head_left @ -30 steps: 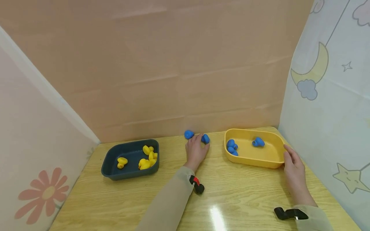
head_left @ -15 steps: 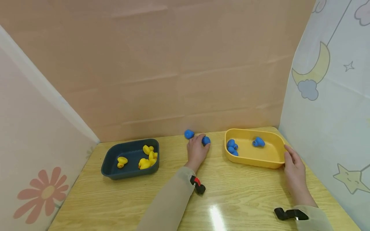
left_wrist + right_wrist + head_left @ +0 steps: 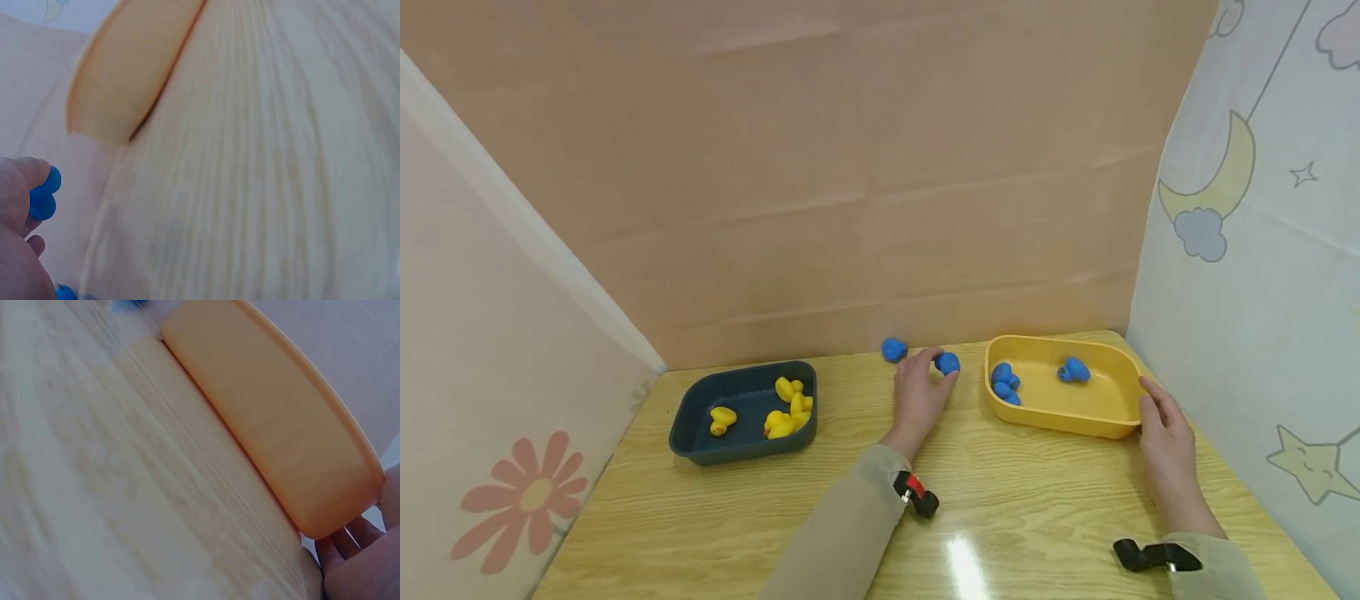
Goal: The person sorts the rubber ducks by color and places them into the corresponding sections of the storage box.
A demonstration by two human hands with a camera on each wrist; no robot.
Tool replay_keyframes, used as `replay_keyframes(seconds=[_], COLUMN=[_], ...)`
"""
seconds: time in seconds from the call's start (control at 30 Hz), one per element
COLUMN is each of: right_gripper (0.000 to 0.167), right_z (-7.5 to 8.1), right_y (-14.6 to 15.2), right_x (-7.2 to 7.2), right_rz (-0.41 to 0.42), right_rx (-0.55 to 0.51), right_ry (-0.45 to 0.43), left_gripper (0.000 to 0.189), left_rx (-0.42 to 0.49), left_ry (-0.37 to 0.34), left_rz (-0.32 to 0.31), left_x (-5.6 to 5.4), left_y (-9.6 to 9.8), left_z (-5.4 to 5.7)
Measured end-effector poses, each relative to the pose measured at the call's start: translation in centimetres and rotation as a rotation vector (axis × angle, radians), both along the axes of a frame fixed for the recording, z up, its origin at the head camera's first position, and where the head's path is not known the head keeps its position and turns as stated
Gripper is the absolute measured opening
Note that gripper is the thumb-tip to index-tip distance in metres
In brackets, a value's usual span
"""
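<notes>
My left hand (image 3: pixel 919 398) pinches a small blue rubber duck (image 3: pixel 948 364) between thumb and fingers, above the back middle of the table. In the left wrist view, the held blue duck pokes out past the fingers (image 3: pixel 14 187). Another blue duck (image 3: pixel 893 349) lies by the back edge, left of that hand. To the right stands a yellow tray (image 3: pixel 1060 421) with several blue ducks (image 3: pixel 1074 370) inside. My right hand (image 3: pixel 1167 433) touches the outside of its right end; in the right wrist view the fingertips are against the tray's corner.
A dark blue-green tray (image 3: pixel 737 454) at the left holds several yellow rubber ducks (image 3: pixel 778 425). Brown paper (image 3: pixel 850 208) stands along the table's back edge. Printed sheets flank the wooden table (image 3: pixel 1022 500) on both sides.
My left hand has picked up the blue duck and shifted slightly right with it, away from the other blue duck. The right hand stays at the yellow tray's end.
</notes>
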State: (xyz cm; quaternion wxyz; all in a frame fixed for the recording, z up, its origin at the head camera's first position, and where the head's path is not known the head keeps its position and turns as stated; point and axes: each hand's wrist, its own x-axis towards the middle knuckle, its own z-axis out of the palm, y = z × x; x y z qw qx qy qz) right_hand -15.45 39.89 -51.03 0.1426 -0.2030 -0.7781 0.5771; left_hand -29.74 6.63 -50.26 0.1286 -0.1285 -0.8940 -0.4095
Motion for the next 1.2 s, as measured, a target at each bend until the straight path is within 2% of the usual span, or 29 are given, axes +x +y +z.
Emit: replay_keyframes(seconds=[0.2, 0.47, 0.8, 0.97, 1.2], right_gripper=[0.062, 0.062, 0.063, 0.063, 0.062], right_z=[0.1, 0.0, 0.0, 0.0, 0.0], right_y=[0.0, 0.0, 0.0, 0.0, -0.2], right_x=[0.0, -0.1, -0.2, -0.2, -0.1], right_rz=[-0.004, -0.008, -0.012, -0.003, -0.002], right_rx=[-0.008, -0.010, -0.006, -0.024, -0.018], right_ry=[-0.005, -0.007, -0.007, 0.005, 0.008], left_gripper=[0.042, 0.041, 0.046, 0.048, 0.048], left_rx=[0.044, 0.028, -0.046, -0.098, -0.137], left_ry=[0.011, 0.025, 0.025, 0.050, 0.043], left_rz=[-0.050, -0.119, -0.193, -0.215, -0.232], left_x=[1.0, 2.6, 4.2, 4.5, 4.5], left_y=[1.4, 3.2, 4.5, 4.9, 5.2], left_z=[1.5, 2.7, 2.6, 2.3, 1.7])
